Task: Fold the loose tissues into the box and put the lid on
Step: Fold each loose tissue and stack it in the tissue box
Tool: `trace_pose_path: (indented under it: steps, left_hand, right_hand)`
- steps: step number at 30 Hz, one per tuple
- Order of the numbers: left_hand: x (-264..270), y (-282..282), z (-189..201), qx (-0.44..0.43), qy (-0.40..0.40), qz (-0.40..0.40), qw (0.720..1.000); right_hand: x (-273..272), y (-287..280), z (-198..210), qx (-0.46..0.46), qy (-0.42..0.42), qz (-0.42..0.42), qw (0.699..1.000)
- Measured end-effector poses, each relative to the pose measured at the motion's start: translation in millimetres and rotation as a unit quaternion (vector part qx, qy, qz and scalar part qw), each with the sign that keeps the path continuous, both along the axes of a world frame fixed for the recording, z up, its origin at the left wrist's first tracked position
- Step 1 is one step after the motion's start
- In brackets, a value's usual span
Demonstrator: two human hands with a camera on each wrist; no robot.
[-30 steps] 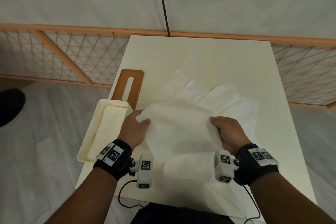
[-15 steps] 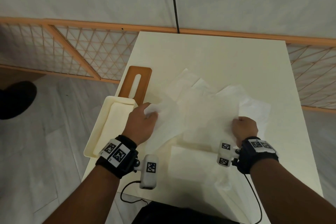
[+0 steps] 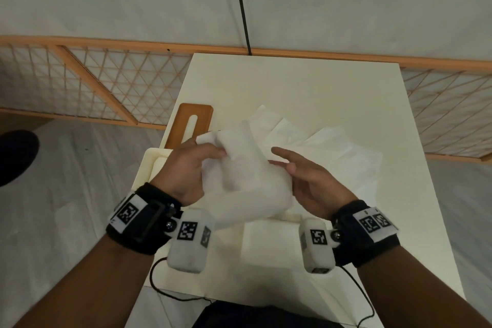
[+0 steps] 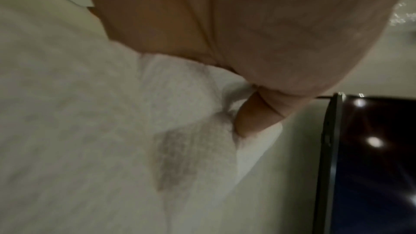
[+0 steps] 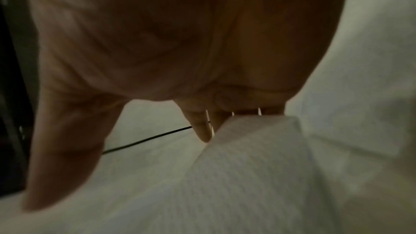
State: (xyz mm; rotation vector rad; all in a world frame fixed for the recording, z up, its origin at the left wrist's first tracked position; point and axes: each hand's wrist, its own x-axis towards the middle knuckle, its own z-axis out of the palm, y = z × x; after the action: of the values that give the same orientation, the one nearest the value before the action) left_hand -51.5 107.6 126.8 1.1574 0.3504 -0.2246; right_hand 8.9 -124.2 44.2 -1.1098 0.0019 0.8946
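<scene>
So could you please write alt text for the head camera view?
Over a cream table, the left hand grips a bunched white tissue while the open right hand touches its other side. More tissues lie behind; an open box and brown slotted lid sit left.

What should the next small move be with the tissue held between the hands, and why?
Probably carry the folded tissue leftward and lay it in the open box: the left hand pinches it, the right hand steadies it with straight fingers, and the lid is still off.
</scene>
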Motion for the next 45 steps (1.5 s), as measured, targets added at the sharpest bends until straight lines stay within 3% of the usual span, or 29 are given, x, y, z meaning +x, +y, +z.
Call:
trace_pose_path:
  steps: [2, 6, 8, 11, 16, 19, 23, 28, 34, 41, 45]
  left_hand:
    - [-1, 7, -3, 0.009, 0.001, 0.021, 1.000]
    - [-9, 17, -27, 0.014, 0.041, 0.063, 0.997]
    - [-21, 16, -42, 0.013, 0.081, 0.023, 0.996]
    - [-34, 8, -56, 0.093, 0.064, -0.041, 0.993]
    - [-35, 7, -49, 0.193, 0.008, -0.094, 0.977]
    - [-31, 5, -42, 0.241, 0.002, -0.136, 0.961]
    - [-32, 6, -38, 0.195, 0.021, -0.143, 0.970]
    - [-38, 3, -41, 0.253, -0.013, -0.129, 0.959]
    - [-40, -4, -32, 0.259, -0.072, -0.126, 0.955]
    - [-45, 0, -36, 0.262, -0.145, -0.076, 0.951]
    - [-47, -2, -40, 0.101, -0.119, -0.065, 0.986]
  right_hand:
    - [-5, 0, 8, 0.047, 0.019, 0.022, 0.998]
    - [-11, -6, 17, -0.021, -0.034, -0.070, 0.997]
    - [-11, -12, 18, -0.043, -0.049, -0.110, 0.992]
    - [-14, -25, 20, -0.073, -0.070, -0.121, 0.987]
    - [-27, -41, 16, 0.009, 0.060, -0.110, 0.992]
    - [-33, -38, 16, -0.054, 0.028, -0.089, 0.994]
    - [-35, -41, 22, -0.055, -0.037, -0.120, 0.991]
    - [-40, -56, 23, -0.103, -0.107, -0.051, 0.988]
    - [-41, -62, 25, -0.140, -0.181, -0.103, 0.968]
    - [-42, -69, 12, -0.058, -0.114, -0.184, 0.975]
    - [-45, -72, 14, -0.039, -0.065, -0.175, 0.982]
